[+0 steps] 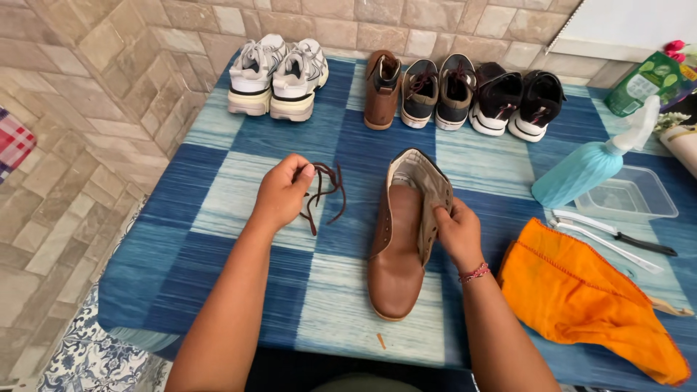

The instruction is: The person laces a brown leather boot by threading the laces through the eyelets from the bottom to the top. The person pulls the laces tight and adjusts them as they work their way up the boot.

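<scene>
Brown leather boot [398, 261] lies at the table's [218, 167] near centre, toe pointing near, tongue pulled open and eyelets unlaced, on a pale sole. Right hand [457, 231] pinches the boot's right upper edge. Left hand [282, 193], to the left of the boot, is closed on a dark brown shoelace [327, 197], looped above the blue checked cloth.
</scene>
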